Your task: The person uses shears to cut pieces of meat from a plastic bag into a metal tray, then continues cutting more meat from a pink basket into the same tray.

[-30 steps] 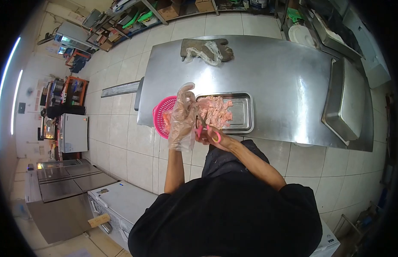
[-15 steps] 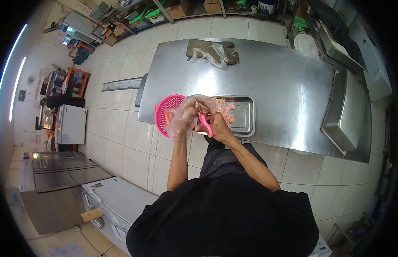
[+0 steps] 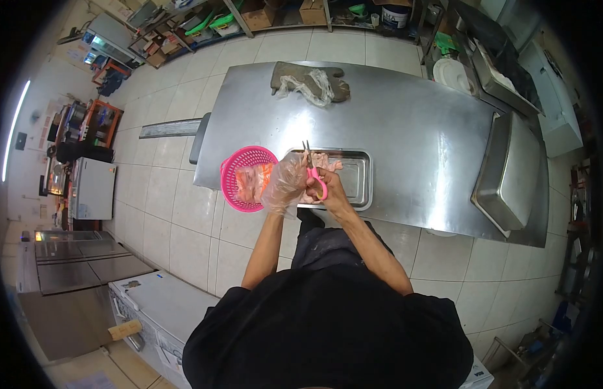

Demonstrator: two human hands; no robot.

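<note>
Pink-handled scissors (image 3: 315, 176) are in my right hand (image 3: 330, 192), their blades pointing away from me and slightly parted. My left hand (image 3: 286, 185), in a clear plastic glove, is closed beside the scissors, between basket and tray; whatever it holds is hidden. To its left is a pink perforated basket (image 3: 229, 170) containing pale pink and orange pieces (image 3: 253, 181) that look like raw meat. Under and beyond my hands lies a metal tray (image 3: 369, 178) with small pale pink pieces (image 3: 323, 160) in its left part.
A steel table (image 3: 405, 136) carries everything. Near its far edge lies a brown oven mitt (image 3: 340, 89) with crumpled plastic (image 3: 314, 89) on it. A large metal pan (image 3: 509, 178) sits at the right end. Below left is a white chest freezer (image 3: 178, 305).
The view has shifted, so the scene sits further left. My left hand has moved away from the basket, uncovering its pieces. The scissors now point up, clear of the glove.
</note>
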